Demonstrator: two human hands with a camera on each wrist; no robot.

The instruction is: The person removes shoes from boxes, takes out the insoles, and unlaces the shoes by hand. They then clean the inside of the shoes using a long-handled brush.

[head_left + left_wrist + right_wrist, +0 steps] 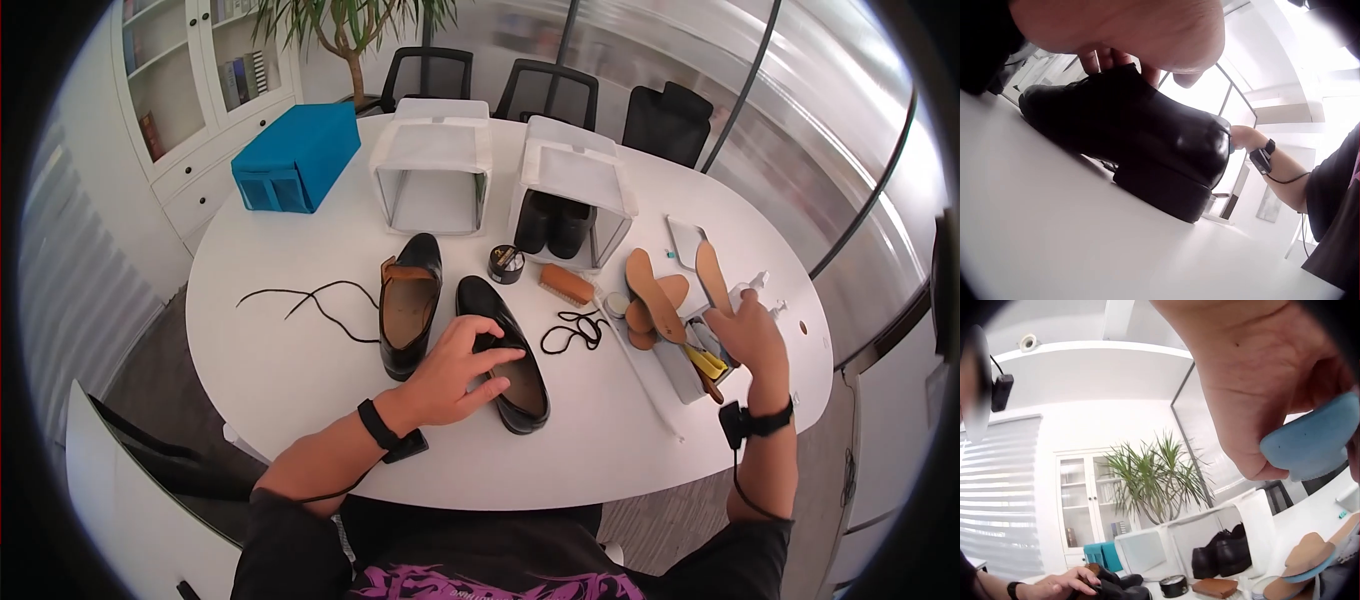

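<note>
My left hand (465, 375) lies over the opening of a black leather dress shoe (528, 405), fingers spread and fingertips at its collar. In the left wrist view that shoe (1166, 137) stands on its heel and sole under the palm. My right hand (752, 335) pinches an insole (711, 275) above the box of supplies; its blue underside (1313, 440) shows in the right wrist view. The mate, another black shoe (405, 325), has a brown lining and loose laces beside it. More insoles (655, 297) stick out of the supply box.
A brown brush (567, 284), a round polish tin (506, 264) and a black lace (574, 332) lie mid-table. Behind stand a blue case (297, 158) and two white shoe boxes (432, 165), the right one with black shoes (553, 225) inside. A white tray (688, 242) lies at right.
</note>
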